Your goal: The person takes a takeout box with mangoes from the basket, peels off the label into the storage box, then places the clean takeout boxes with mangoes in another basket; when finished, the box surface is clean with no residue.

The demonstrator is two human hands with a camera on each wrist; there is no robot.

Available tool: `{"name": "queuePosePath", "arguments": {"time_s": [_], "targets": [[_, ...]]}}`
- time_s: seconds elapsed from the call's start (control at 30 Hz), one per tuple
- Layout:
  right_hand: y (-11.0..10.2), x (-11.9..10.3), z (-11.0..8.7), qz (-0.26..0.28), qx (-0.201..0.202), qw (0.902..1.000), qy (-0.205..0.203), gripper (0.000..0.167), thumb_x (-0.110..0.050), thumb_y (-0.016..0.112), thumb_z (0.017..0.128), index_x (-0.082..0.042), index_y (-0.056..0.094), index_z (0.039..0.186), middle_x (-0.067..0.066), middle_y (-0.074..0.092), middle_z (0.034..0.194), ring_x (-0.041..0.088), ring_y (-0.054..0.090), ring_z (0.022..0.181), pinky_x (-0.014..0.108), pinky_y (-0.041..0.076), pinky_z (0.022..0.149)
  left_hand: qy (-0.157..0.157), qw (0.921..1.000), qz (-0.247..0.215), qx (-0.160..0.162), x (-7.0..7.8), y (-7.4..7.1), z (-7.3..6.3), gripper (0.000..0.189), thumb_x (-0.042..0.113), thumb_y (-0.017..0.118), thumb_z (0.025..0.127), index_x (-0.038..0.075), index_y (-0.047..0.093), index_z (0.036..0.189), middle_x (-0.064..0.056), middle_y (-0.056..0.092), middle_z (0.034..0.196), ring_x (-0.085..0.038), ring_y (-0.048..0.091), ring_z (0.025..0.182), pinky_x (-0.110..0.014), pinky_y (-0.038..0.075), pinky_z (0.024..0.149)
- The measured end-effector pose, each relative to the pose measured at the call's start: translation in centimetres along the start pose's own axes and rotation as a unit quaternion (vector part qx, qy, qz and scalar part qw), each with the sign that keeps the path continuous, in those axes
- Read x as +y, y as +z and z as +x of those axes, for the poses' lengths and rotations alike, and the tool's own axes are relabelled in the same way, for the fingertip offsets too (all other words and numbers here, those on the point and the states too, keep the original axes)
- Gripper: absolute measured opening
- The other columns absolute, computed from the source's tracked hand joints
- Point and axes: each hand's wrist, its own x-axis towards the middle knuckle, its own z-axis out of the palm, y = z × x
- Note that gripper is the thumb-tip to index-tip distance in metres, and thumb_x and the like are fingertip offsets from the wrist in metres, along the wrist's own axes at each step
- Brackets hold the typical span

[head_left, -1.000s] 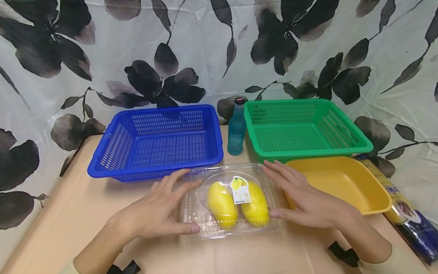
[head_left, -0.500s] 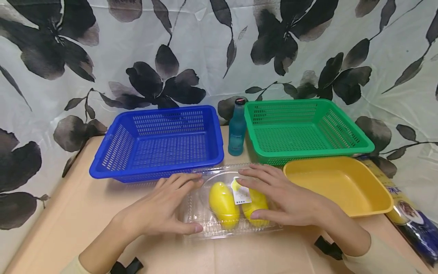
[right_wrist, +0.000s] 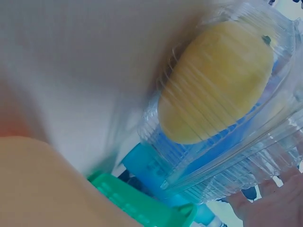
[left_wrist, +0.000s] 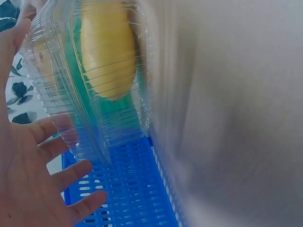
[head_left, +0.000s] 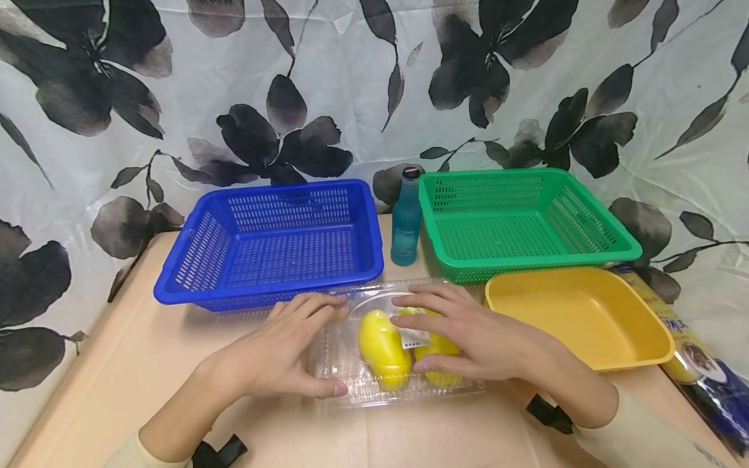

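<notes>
A clear plastic clamshell box (head_left: 336, 344) lies on the table in the head view, with two yellow mangoes inside. The left mango (head_left: 383, 348) shows plainly; the right mango (head_left: 440, 348) is partly under my right hand (head_left: 482, 338). That hand spreads its fingers over the lid, covering part of the white label (head_left: 414, 338). Along the box's left side rests my left hand (head_left: 277, 354), fingers and thumb spread apart. The left wrist view shows a mango (left_wrist: 109, 52) through the ribbed wall, beside my spread left fingers (left_wrist: 73, 175). A mango (right_wrist: 218, 85) fills much of the right wrist view.
Behind the box stand a blue basket (head_left: 292, 253), a blue bottle (head_left: 406, 221) and a green basket (head_left: 503, 234). A yellow tray (head_left: 585, 318) is to the right, beside a long blue-and-yellow packet (head_left: 702, 390). A floral cloth (head_left: 351, 84) hangs at the back.
My right hand has moved left from the box's right edge to over the lid and the right mango. The left hand has barely shifted, and the box stays in place.
</notes>
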Motion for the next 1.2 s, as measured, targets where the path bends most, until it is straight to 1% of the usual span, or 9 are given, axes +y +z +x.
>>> {"name": "queuePosePath", "arguments": {"time_s": [0.17, 0.27, 0.4, 0.5, 0.67, 0.8, 0.9, 1.07, 1.2], "targets": [[-0.1, 0.2, 0.7, -0.006, -0.01, 0.9998, -0.018, 0.053, -0.054, 0.061, 0.099, -0.03, 0.058, 0.145, -0.007, 0.043, 0.159, 0.023, 0.035, 0.149, 0.059, 0.034, 0.117, -0.004, 1.0, -0.002, -0.003, -0.1, -0.1, 0.2, 0.098, 0.088, 0.064, 0.073, 0.027, 0.049, 0.148, 0.01, 0.043, 0.152, -0.015, 0.039, 0.139, -0.054, 0.042, 0.105], [0.0, 0.3, 1.0, -0.009, -0.008, 0.9995, -0.028, 0.05, -0.053, 0.062, 0.098, -0.029, 0.06, 0.143, -0.005, 0.047, 0.157, 0.024, 0.037, 0.147, 0.06, 0.035, 0.116, -0.004, 1.0, -0.006, -0.005, 0.0, -0.2, 0.3, 0.098, 0.088, 0.065, 0.072, 0.027, 0.051, 0.147, 0.01, 0.044, 0.15, -0.014, 0.04, 0.137, -0.055, 0.043, 0.105], [-0.1, 0.3, 1.2, -0.011, -0.005, 0.9993, -0.036, 0.048, -0.053, 0.061, 0.099, -0.029, 0.063, 0.14, -0.005, 0.049, 0.155, 0.026, 0.039, 0.146, 0.062, 0.036, 0.115, -0.001, 1.0, -0.008, -0.004, 0.1, -0.4, 0.5, 0.097, 0.09, 0.063, 0.072, 0.027, 0.052, 0.145, 0.011, 0.045, 0.148, -0.013, 0.04, 0.135, -0.052, 0.044, 0.103], [-0.3, 0.2, 1.5, -0.011, -0.008, 0.999, -0.043, 0.044, -0.052, 0.063, 0.098, -0.029, 0.066, 0.137, -0.005, 0.052, 0.153, 0.025, 0.041, 0.145, 0.061, 0.036, 0.115, 0.0, 1.0, -0.008, -0.002, 0.1, -0.4, 0.5, 0.096, 0.09, 0.063, 0.071, 0.027, 0.052, 0.143, 0.011, 0.045, 0.147, -0.013, 0.041, 0.134, -0.05, 0.044, 0.101], [-0.5, -0.2, 1.9, -0.015, -0.015, 0.9981, -0.059, 0.038, -0.047, 0.067, 0.098, -0.028, 0.069, 0.131, -0.005, 0.056, 0.148, 0.022, 0.049, 0.14, 0.056, 0.04, 0.114, -0.001, 0.9999, -0.013, -0.003, 0.1, -0.5, 0.6, 0.098, 0.089, 0.064, 0.07, 0.024, 0.053, 0.143, 0.011, 0.046, 0.145, -0.013, 0.042, 0.132, -0.049, 0.045, 0.101], [-0.6, -0.5, 1.9, -0.024, -0.011, 0.9966, -0.078, 0.033, -0.041, 0.07, 0.098, -0.025, 0.072, 0.126, -0.005, 0.062, 0.142, 0.019, 0.055, 0.133, 0.049, 0.045, 0.111, -0.003, 0.9997, -0.025, -0.005, 0.0, -0.4, 0.6, 0.098, 0.089, 0.066, 0.069, 0.024, 0.054, 0.142, 0.011, 0.045, 0.145, -0.013, 0.041, 0.134, -0.05, 0.044, 0.104], [-0.5, -0.7, 2.0, -0.033, -0.008, 0.9954, -0.09, 0.03, -0.038, 0.071, 0.097, -0.023, 0.073, 0.123, -0.004, 0.064, 0.138, 0.018, 0.058, 0.13, 0.047, 0.046, 0.111, -0.006, 0.9994, -0.033, -0.007, -0.1, -0.3, 0.6, 0.097, 0.087, 0.069, 0.069, 0.025, 0.054, 0.141, 0.012, 0.044, 0.145, -0.013, 0.04, 0.135, -0.052, 0.042, 0.107], [-0.5, -0.7, 2.2, -0.042, -0.015, 0.9949, -0.091, 0.029, -0.038, 0.07, 0.098, -0.022, 0.074, 0.123, -0.003, 0.065, 0.137, 0.018, 0.059, 0.129, 0.045, 0.047, 0.111, -0.007, 0.9992, -0.039, -0.009, -0.2, -0.3, 0.5, 0.094, 0.084, 0.073, 0.068, 0.027, 0.053, 0.141, 0.013, 0.043, 0.144, -0.012, 0.04, 0.134, -0.052, 0.042, 0.107], [-0.4, -0.5, 2.2, -0.044, -0.015, 0.995, -0.089, 0.029, -0.036, 0.069, 0.099, -0.022, 0.073, 0.123, -0.003, 0.066, 0.136, 0.018, 0.06, 0.128, 0.044, 0.048, 0.11, -0.004, 0.9992, -0.039, -0.008, -0.2, -0.3, 0.5, 0.095, 0.084, 0.073, 0.069, 0.027, 0.053, 0.141, 0.013, 0.044, 0.143, -0.012, 0.04, 0.134, -0.052, 0.043, 0.106]]}}
